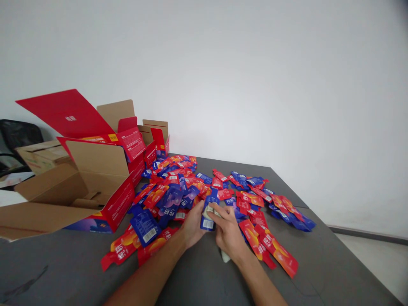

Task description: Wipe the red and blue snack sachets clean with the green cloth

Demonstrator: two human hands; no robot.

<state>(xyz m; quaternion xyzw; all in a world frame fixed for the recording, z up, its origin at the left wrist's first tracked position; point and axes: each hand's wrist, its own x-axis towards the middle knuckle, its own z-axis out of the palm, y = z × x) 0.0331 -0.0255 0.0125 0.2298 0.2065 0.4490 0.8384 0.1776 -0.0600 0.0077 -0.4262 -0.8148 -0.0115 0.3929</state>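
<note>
My left hand (193, 225) grips a blue pouch (208, 223) by its left edge, with the barcode end facing me. A pale cloth (225, 256) is bunched in my right hand (228, 229), whose fingers press it onto the face of the pouch. Part of the cloth hangs below my right palm. Around both hands lie many red pouches (156, 195) and blue pouches (145, 227) in loose heaps. Overlapping red pouches (277, 250) rest just right of my right hand.
Open red cardboard boxes (117, 208) stand along the left side of the dark table (197, 280). Behind them are a brown carton (44, 155) and a black chair (19, 136). A white wall (255, 85) rises past the table's far edge.
</note>
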